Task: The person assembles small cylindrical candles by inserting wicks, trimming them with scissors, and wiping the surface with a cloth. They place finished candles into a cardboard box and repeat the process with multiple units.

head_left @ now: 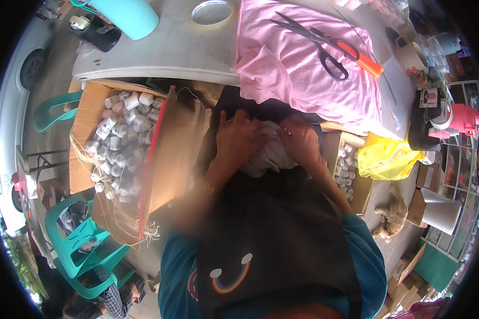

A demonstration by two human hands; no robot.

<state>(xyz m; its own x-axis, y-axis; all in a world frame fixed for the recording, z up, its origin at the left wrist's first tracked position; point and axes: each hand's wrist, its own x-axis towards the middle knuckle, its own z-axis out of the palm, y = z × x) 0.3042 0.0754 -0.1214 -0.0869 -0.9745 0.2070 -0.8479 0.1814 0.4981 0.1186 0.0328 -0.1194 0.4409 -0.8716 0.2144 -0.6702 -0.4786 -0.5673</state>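
Grey cloth bunches between our right hand, pinching its edge, and equally near left hand, grip unclear.

- I see a pale grey surface, its near edge looking curved.
- On its left part are a turquoise container and a black container.
- A tape roll and a pink cloth lie also there.
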